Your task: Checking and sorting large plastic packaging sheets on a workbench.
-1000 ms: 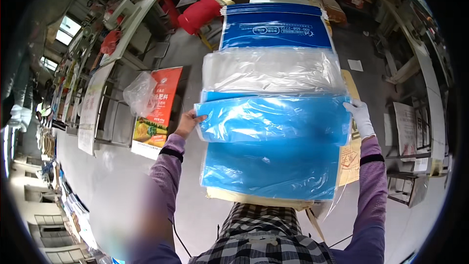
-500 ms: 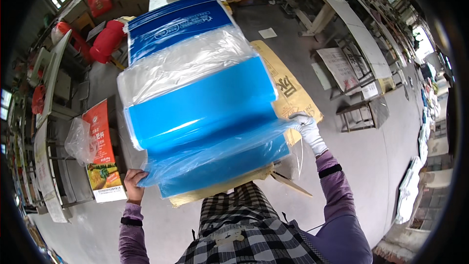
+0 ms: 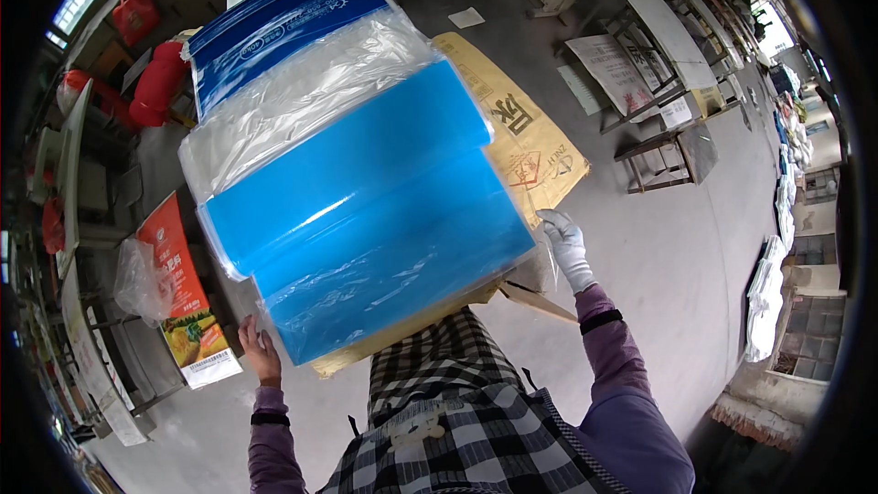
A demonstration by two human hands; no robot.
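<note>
A stack of clear, blue-looking plastic film sheets (image 3: 393, 261) lies flat before me, its upper part overlapped by a smooth blue fold (image 3: 338, 183). Beyond it are crinkled clear plastic bags (image 3: 302, 101) and a dark blue printed sack (image 3: 293, 32). My left hand (image 3: 260, 353), bare, is just off the stack's near left corner, fingers apart and holding nothing visible. On the other side, my right hand (image 3: 568, 249) wears a white glove. It hovers by the near right corner, fingers loosely stretched, with no sheet visible in them.
A yellow-brown printed sack (image 3: 521, 128) sticks out right of the stack. An orange-red sack (image 3: 187, 284) and a crumpled clear bag (image 3: 142, 284) hang at the left. A small metal-framed stool (image 3: 663, 165) and a long bench (image 3: 658, 18) stand right. White bundles (image 3: 766, 302) lie farther right.
The clear film that both hands were pulling toward me now lies flat on the stack. Both hands have let it go and sit beside the corners. The view has shifted.
</note>
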